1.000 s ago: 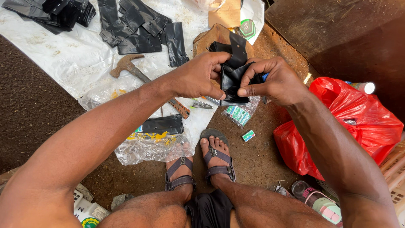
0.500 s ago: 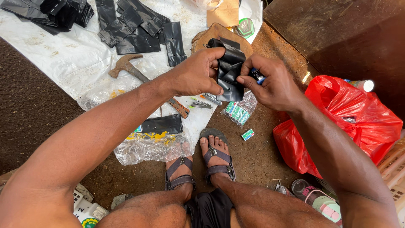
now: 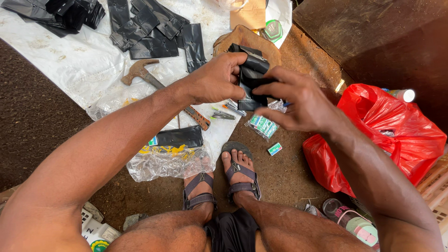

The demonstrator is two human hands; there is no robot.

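Note:
My left hand (image 3: 215,78) grips a folded black rubber piece (image 3: 249,70) held up over the ground. My right hand (image 3: 291,100) pinches the lower right part of the same piece, fingers curled around its edge. A small blue object peeks from under the right fingers. Below the hands lie a small packet of green-and-white boxes (image 3: 262,125) and one loose small box (image 3: 274,149). A hammer (image 3: 156,84) with a wooden handle rests on the white plastic sheet (image 3: 70,60) to the left.
Several black rubber pieces (image 3: 149,28) lie on the sheet at the top. Another black piece (image 3: 179,136) sits on a clear plastic bag (image 3: 168,161). A red plastic bag (image 3: 396,130) is on the right. My sandalled feet (image 3: 221,179) rest on the dirt.
The black piece has been folded more compactly. My right hand has shifted over its lower right edge, and my left hand has closed around its left side.

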